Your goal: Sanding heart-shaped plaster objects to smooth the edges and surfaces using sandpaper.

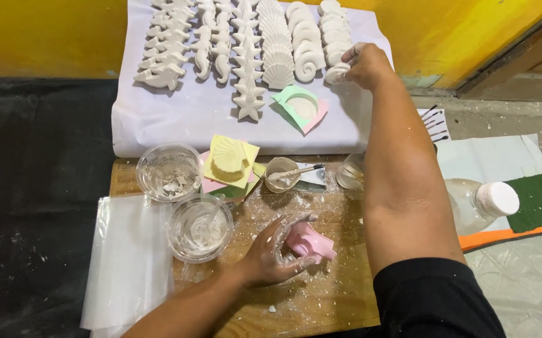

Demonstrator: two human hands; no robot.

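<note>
From my head camera, my left hand (269, 253) rests on the wooden board (321, 294), fingers curled and closed around a pink mould (311, 243) that sits on the dusty wood. My right hand (365, 64) reaches far forward over the white sheet (189, 119), fingers pinched together on a small white shell cast (337, 74) at the near end of the rightmost row. The other white casts (246, 44) lie in rows across that sheet: dolphins, seahorses, starfish, fan shells and spiral shells. A green and pink mould (301, 107) lies on the sheet just beside the starfish row. Near my left hand stand two clear plastic cups (199, 226) with white residue, a yellow mould (230, 159) holding a fan shell, and a small bowl (281, 174) with a stick in it. A plastic bottle (480, 203) lies to the right of my arm.
</note>
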